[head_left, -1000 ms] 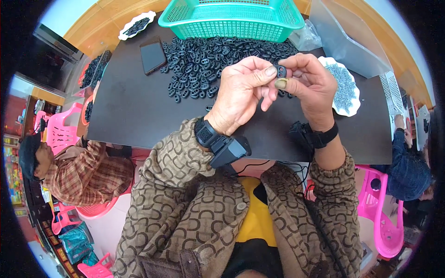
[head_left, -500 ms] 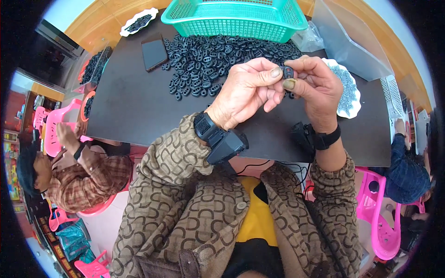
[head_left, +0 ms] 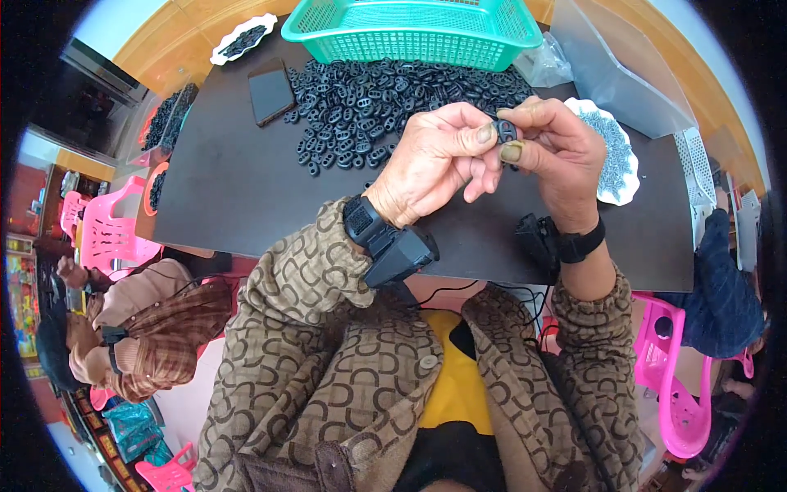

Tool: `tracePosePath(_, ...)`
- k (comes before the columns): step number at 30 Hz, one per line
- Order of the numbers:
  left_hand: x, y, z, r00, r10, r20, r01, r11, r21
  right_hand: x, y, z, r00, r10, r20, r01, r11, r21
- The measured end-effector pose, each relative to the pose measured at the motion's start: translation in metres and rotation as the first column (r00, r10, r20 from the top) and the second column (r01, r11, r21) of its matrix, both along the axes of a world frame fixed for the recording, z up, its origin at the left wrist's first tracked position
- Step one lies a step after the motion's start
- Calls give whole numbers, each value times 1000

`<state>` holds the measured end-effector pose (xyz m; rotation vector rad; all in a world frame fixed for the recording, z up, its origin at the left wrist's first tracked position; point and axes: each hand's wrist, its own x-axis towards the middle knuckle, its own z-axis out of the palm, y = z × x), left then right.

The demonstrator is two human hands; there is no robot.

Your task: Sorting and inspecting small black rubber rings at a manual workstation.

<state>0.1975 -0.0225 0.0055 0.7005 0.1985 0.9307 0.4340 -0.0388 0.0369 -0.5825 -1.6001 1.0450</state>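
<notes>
Head view: both hands raised above bench (head_left: 246, 197).
Left grip (head_left: 434, 164): pinching black part (head_left: 506, 131).
Right grip (head_left: 557, 156): pinching same part.
Beyond grip: heap of black parts (head_left: 369, 98), green basket (head_left: 410, 33).

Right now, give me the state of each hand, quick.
Left hand: fingers pinched shut on the small black plastic piece.
Right hand: thumb and fingers closed on the same small black plastic piece.

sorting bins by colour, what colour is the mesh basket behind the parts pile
Teal green basket, clearest in the head view.
</notes>
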Motion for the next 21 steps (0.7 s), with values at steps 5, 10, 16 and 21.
tracePosePath(5, 7, -3, 0, 996, 79, -32, -78, 997, 19, -3, 9, -8, 998, 36, -50, -34, 999, 34)
tracePosePath(10, 12, -8, 14, 977, 197, -77, -194, 980, 36, -5, 0, 4, 997, -82, -10, 81, 991, -105)
tracePosePath(16, 16, -11, 14, 916, 369, -159, -359, 929, 85, -11, 3, 5, 987, -147, 68, 152, 985, -79)
tracePosePath(21, 18, -9, 17, 895, 416, -161, -406, 909, 90, -9, 8, -1, 985, -165, 41, 170, 958, -230)
